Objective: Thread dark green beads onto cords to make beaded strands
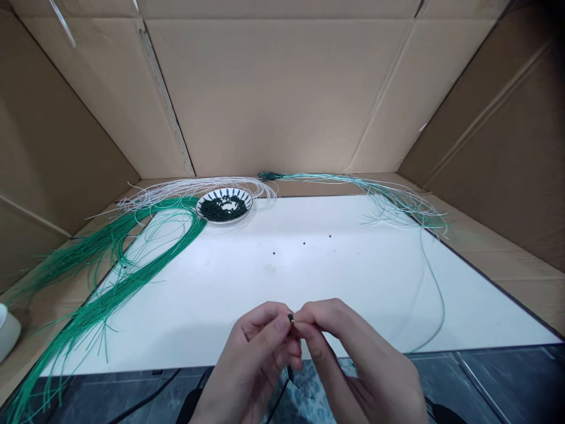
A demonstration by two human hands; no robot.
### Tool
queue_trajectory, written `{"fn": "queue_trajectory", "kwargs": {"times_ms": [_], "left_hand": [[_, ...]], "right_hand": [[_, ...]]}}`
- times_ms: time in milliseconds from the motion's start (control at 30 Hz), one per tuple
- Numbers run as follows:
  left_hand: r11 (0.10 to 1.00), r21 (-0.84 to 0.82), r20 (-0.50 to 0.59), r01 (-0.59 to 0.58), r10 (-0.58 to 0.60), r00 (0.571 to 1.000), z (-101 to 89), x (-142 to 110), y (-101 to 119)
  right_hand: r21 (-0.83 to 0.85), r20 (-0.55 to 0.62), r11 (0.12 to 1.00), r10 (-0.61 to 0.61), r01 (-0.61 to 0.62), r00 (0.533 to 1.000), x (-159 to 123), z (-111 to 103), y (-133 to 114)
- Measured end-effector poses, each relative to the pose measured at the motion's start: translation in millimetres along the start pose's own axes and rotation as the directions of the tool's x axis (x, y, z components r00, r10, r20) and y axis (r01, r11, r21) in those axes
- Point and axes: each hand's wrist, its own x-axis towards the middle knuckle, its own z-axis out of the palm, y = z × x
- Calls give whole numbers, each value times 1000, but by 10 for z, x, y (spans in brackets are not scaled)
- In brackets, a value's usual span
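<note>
Here's what I've got on my feed: the left hand [247,365] and right hand [366,365] are closed and meeting at the bottom of the frame, fingertips together, pinching a tiny dark bead [291,318] between them. It sits just above the near edge of the white board [282,277], held up off the surface. The fingers hide most of it, so I can't tell if a strand is through it.

Moving out, 3 loose dark beads [304,242] lie scattered on the board, well apart from the hands. A single thin green strand [435,294] curves across the right side. At the far edge sits a blue-and-white patterned plate [210,200], heaped with dark green beads [223,208].

A thick bundle of green strands [132,259] sprawls down the left, and white strands [189,188] loop behind the plate. To the right, teal strands [318,179] run out from a dark beaded end. Cardboard walls [273,88] box it all in, with a white object [6,333] cut off at the left edge.
</note>
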Motion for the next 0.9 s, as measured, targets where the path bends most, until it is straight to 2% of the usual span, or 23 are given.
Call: {"fn": "queue_trajectory", "kwargs": {"times_ms": [100,300,433,533,733,900], "left_hand": [[995,-97,-18,-9,7,1000,32,5,-5],[985,26,-14,-170,171,985,1,33,-40],[967,67,15,-244,244,970,-23,46,-46],[958,99,9,-270,270,963,-28,46,-43],[942,127,-25,-310,316,949,-12,42,-51],[943,165,-62,-287,301,952,-44,85,-68]], "right_hand": [[-13,-31,1000,12,-13,999,17,11,-3],[40,-60,995,89,-87,994,9,36,-2],[80,-52,994,84,-80,995,-7,41,17],[92,-46,993,76,-72,996,-10,38,27],[171,-19,974,153,-148,988,4,47,-4],[285,-105,944,201,-164,974,3,191,27]]}}
